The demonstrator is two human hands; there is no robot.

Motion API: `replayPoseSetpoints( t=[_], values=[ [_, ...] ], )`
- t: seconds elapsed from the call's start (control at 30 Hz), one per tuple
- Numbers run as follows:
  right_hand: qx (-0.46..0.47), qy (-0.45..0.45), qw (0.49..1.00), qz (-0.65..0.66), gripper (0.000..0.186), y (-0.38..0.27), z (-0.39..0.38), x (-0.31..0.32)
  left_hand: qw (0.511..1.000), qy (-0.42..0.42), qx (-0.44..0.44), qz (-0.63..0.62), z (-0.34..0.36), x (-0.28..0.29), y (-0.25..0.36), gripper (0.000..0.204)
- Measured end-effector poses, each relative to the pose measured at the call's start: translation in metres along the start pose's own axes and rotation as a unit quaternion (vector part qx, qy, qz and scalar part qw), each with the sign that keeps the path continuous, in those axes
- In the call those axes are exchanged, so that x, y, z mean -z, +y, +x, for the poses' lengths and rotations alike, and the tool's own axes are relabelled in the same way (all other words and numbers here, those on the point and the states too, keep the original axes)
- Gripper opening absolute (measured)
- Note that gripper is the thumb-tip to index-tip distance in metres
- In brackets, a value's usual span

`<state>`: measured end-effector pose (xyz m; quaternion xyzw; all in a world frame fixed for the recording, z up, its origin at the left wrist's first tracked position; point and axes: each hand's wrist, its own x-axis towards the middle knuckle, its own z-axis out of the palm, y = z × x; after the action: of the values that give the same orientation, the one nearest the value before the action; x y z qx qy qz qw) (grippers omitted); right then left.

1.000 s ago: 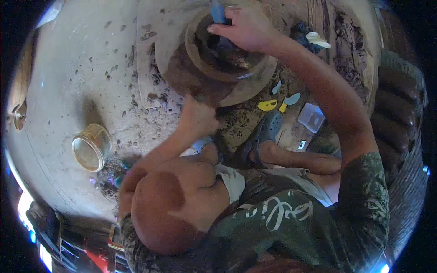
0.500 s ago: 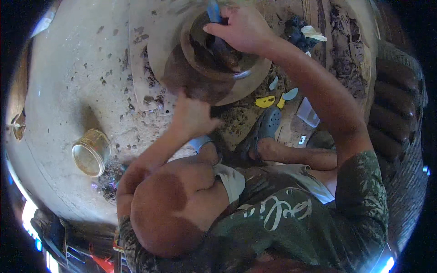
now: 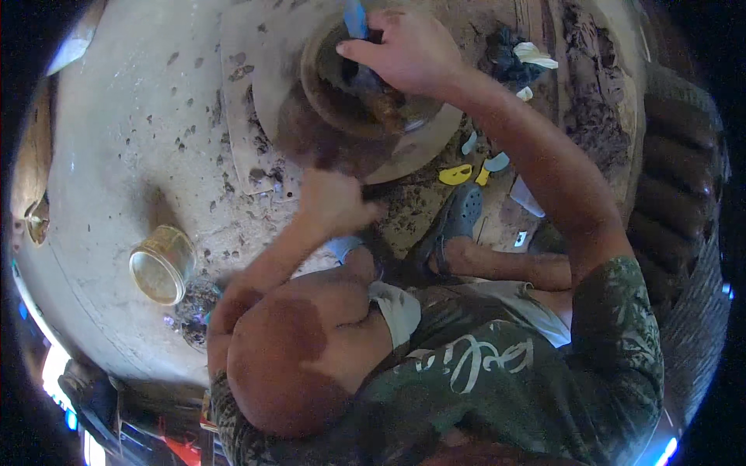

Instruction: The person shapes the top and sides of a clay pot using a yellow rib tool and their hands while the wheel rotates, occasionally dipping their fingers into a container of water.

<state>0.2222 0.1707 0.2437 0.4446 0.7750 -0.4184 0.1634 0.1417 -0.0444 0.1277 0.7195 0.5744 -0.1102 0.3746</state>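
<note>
Already, the bowl (image 3: pixel 317 95) shows a round wall, standing on the wheel (image 3: pixel 272 87); work inside looks unfinished, since your right hand (image 3: pixel 408 58) grips a blue tool (image 3: pixel 355 19) at its opening; your left hand (image 3: pixel 332 203) is by the wheel's near edge, its grip impossible to tell

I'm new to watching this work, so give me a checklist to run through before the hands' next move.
1. Right hand has a grip on the blue piece: ok, thumb and fingers around it.
2. Lower end of that piece visible inside the round hollow form: not ok, the hand hides it.
3. Left hand apart from the round disc: cannot tell, it is by the near edge.
4. Yellow piece off the disc: ok, lying apart.
5. Tub clear of the disc: ok, well to the left.
</note>
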Motion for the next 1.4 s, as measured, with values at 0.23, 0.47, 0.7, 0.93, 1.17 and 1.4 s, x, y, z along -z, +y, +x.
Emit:
replayPoseSetpoints(
  t=[0.23,0.47,0.7,0.93,1.17,1.4],
  values=[
    [0.18,0.175,0.924,0.288,0.026,0.079,0.002,-0.026,0.984,0.123,-0.096,-0.08,0.004,-0.054,-0.046,0.054],
    [0.168,0.366,0.881,0.249,0.021,0.156,-0.066,0.006,0.989,0.103,0.074,-0.076,0.001,-0.006,-0.031,0.058],
    [0.147,0.349,0.851,0.364,0.021,0.172,-0.073,-0.04,0.976,0.204,-0.055,-0.043,0.002,-0.022,-0.051,0.052],
    [0.061,0.369,0.816,0.442,0.023,0.185,-0.082,-0.059,0.994,0.076,0.053,-0.064,-0.004,-0.01,0.003,0.055],
    [0.014,0.339,0.794,0.504,0.023,0.182,-0.093,-0.068,0.969,0.203,-0.073,-0.117,0.001,-0.009,-0.041,0.054],
    [0.06,0.355,0.668,0.652,0.023,0.203,-0.079,-0.085,0.977,0.176,-0.056,-0.105,-0.004,-0.047,0.003,0.061]
  ],
)
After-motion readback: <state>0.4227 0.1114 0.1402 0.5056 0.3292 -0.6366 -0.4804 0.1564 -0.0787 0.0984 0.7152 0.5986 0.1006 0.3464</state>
